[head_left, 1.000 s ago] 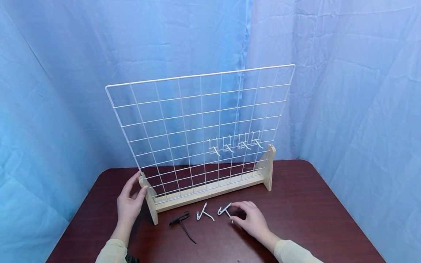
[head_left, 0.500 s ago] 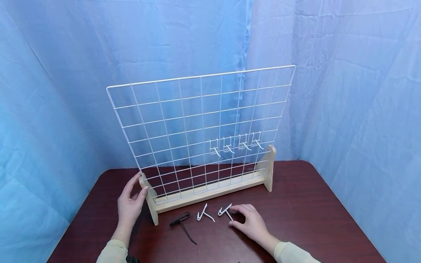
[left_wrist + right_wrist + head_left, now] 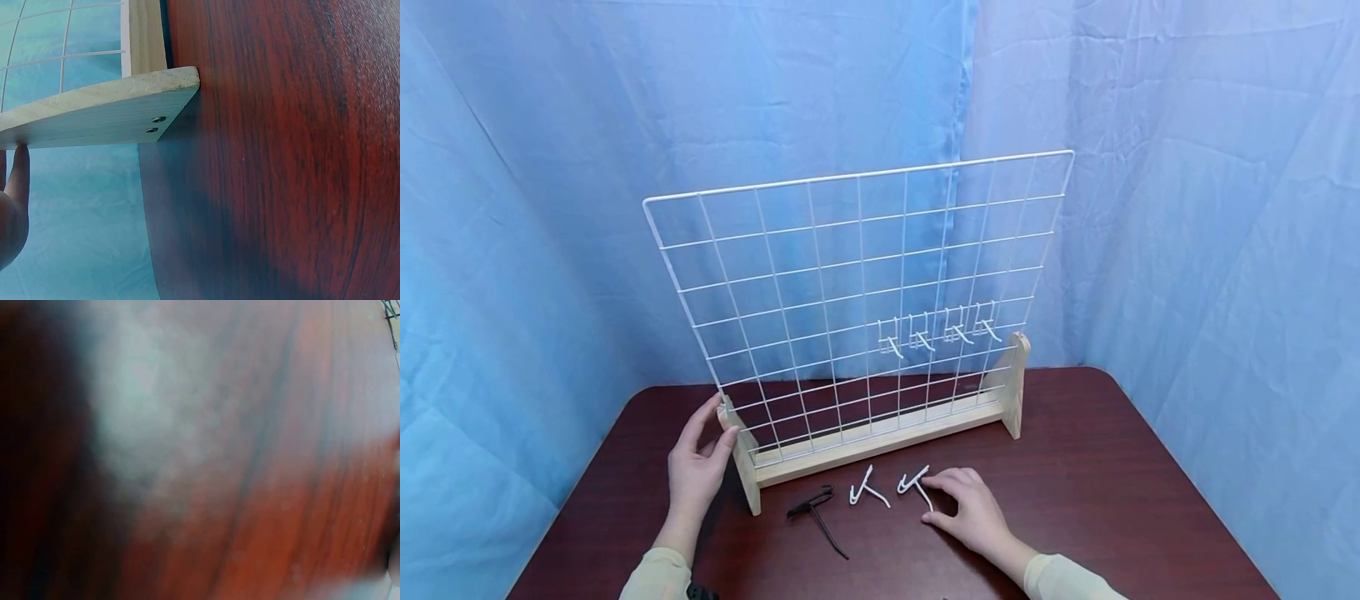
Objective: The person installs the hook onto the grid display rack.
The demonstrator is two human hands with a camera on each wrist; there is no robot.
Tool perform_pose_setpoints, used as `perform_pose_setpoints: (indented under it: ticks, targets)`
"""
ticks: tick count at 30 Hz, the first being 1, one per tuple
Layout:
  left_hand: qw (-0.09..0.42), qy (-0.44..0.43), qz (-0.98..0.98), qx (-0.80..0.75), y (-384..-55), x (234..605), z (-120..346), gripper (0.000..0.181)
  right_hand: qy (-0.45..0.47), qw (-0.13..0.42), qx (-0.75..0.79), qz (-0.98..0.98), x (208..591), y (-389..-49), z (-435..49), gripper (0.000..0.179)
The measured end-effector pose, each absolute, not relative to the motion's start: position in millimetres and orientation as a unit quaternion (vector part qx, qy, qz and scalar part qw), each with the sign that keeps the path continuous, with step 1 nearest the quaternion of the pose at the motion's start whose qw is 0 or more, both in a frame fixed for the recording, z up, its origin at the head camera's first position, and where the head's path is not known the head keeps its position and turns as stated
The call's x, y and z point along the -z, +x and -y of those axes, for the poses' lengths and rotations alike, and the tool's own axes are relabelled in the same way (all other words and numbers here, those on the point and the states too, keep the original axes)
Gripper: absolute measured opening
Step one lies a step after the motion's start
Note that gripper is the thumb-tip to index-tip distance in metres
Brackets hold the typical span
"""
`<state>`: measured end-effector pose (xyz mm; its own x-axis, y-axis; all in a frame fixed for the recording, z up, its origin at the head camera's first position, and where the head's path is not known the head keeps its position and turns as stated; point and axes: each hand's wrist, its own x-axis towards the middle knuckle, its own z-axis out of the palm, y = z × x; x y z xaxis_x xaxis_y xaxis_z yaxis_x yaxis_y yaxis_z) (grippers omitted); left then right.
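Observation:
A white wire grid panel (image 3: 850,275) stands in a pale wooden base (image 3: 880,435). My left hand (image 3: 696,462) holds the left wooden end piece (image 3: 743,462), thumb in front and fingers behind. In the left wrist view, fingertips (image 3: 20,169) touch that end piece (image 3: 112,112). On the table, a white display hook (image 3: 914,479) lies just left of my right hand (image 3: 966,508), whose thumb and fingertips are spread apart beside its prong. Whether they touch it cannot be told. A second white hook (image 3: 868,487) and a black hook (image 3: 812,504) lie further left.
Several white hooks (image 3: 922,336) hang in a row on the grid's lower right. The dark red table (image 3: 1112,500) has rounded back corners, with blue curtains (image 3: 1225,250) around it. The right wrist view shows mostly blurred tabletop (image 3: 281,487).
My right thumb and fingers have spread apart and drawn slightly off the nearest white hook, so its prong tip shows. The left hand keeps its hold on the wooden end piece.

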<state>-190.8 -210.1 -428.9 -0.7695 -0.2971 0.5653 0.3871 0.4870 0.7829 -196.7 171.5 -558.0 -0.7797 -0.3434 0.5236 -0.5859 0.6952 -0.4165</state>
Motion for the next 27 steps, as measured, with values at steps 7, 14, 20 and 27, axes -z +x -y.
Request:
perform_pose_setpoints:
  ticks: [7,14,20,27]
  targets:
    - [0.335,-0.03,0.793,0.508,-191.4,430.0,211.3,0.054,0.26,0.211,-0.276,0.901,559.5,-196.3,-172.2,0.046]
    - [0.339,-0.032,0.789,0.511,-192.5,430.7,211.7,0.054,0.252,0.207,-0.286,0.901,558.2,-195.5,-171.5,0.039]
    - [0.34,-0.031,0.791,0.508,-191.7,429.9,210.9,0.054,0.245,0.224,-0.306,0.892,556.4,-194.7,-170.7,0.031]
    - [0.34,-0.033,0.791,0.508,-191.9,430.1,211.3,0.055,0.235,0.23,-0.319,0.889,556.9,-195.7,-170.2,0.028]
